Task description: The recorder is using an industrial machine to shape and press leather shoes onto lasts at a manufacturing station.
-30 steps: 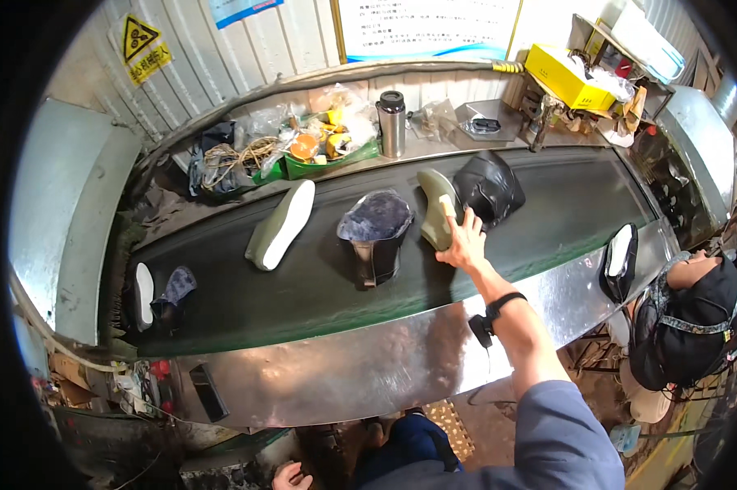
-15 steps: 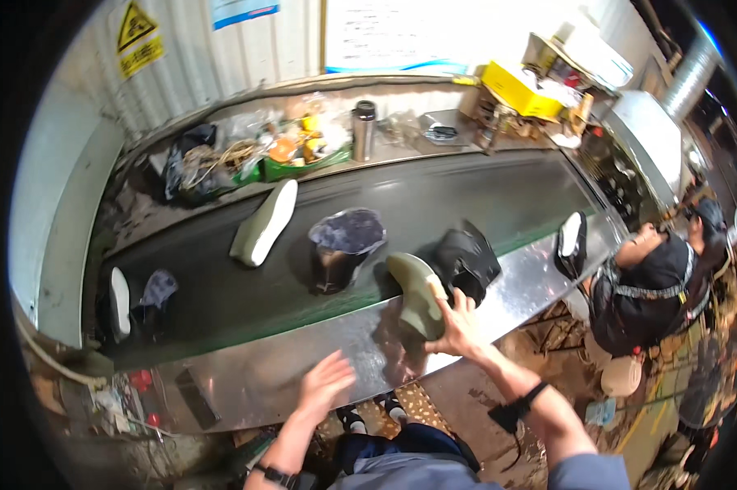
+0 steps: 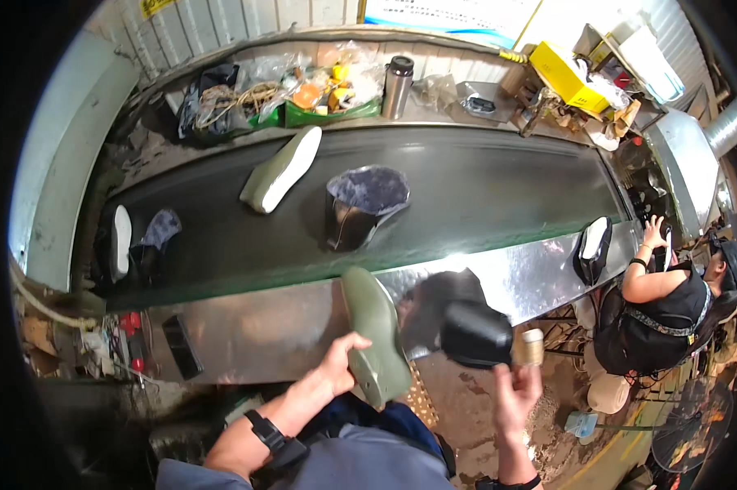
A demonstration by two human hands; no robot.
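Observation:
An olive-green shoe last (image 3: 377, 335) stands tilted in front of me, over the near edge of the metal ledge. My left hand (image 3: 346, 359) is closed on its left side. Off the ledge, over the floor, a glossy black boot (image 3: 476, 333) hangs with its lower edge at my right hand (image 3: 517, 396), whose fingers are bent up against it. Just above those fingertips shows a small beige cylinder (image 3: 529, 347); I cannot tell whether it is held. On the belt are a dark boot with grey fur lining (image 3: 368, 204) and a green last with a white sole (image 3: 283, 170).
The dark conveyor belt (image 3: 499, 188) runs behind the metal ledge (image 3: 238, 335). A phone (image 3: 182, 346) lies on the ledge, left. More footwear sits at both belt ends. A steel flask (image 3: 398, 87) and yellow box (image 3: 568, 77) stand behind. A co-worker (image 3: 658, 306) works at right.
The green last has come toward me and passed from my right hand to my left. The black boot has moved off the belt edge to my right hand. My view has shifted.

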